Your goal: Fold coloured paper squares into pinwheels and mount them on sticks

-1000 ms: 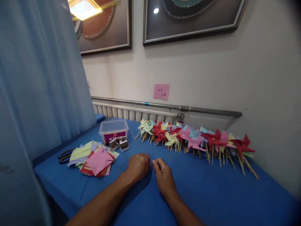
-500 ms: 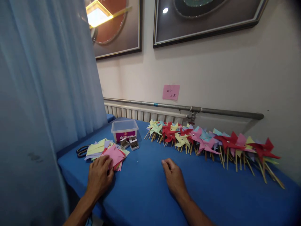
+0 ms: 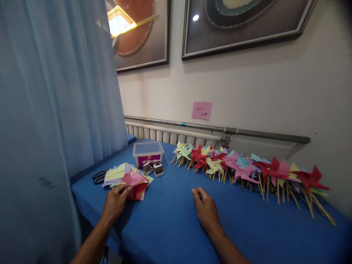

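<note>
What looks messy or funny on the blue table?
The paper pile looks messy: its sheets point different ways, and the top pink sheet looks bent near the left hand. I can't see anything spilled or torn.

Between my left grip [image 3: 119, 200] and right grip [image 3: 204, 205] I have bare worktop [image 3: 165, 216] to cross. Pinwheels [image 3: 243, 171] bar my far right; the plastic tub [image 3: 148, 156] and small boxes [image 3: 158, 170] block me beyond the paper pile [image 3: 125, 176].
</note>
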{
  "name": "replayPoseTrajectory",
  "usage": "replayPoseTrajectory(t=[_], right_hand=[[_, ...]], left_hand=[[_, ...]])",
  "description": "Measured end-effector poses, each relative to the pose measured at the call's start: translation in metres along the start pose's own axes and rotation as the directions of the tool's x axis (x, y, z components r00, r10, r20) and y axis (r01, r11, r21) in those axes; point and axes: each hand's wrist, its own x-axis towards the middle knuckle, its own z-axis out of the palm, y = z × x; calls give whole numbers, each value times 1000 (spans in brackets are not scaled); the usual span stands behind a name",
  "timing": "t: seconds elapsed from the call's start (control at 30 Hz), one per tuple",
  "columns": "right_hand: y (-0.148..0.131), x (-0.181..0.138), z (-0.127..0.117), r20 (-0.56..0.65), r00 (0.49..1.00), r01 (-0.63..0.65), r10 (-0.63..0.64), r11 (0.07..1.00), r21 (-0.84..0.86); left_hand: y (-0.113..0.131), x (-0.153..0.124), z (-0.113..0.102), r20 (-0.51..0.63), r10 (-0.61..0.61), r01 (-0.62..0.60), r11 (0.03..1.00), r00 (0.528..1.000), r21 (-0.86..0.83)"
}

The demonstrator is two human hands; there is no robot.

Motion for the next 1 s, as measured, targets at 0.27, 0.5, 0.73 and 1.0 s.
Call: replayPoseTrajectory(t=[0.27, 0.5, 0.73, 1.0], right_hand=[[-2, -1, -1, -3, 1000, 2, -2, 1000, -4], [-4, -2, -2, -8, 1000, 1, -1, 1000, 8], [-3, -1, -1, -10, 1000, 13, -13, 1000, 16], [-5, -1, -1, 3, 1000, -14, 14, 1000, 16]], left_hand=[[11, 12, -4, -17, -295, 273, 903, 955, -332], [14, 13, -8, -6, -190, 182, 951, 982, -250], [29, 14, -19, -320, 31, -27, 1000, 947, 16], [79, 27, -5, -336, 35, -70, 993, 941, -93]])
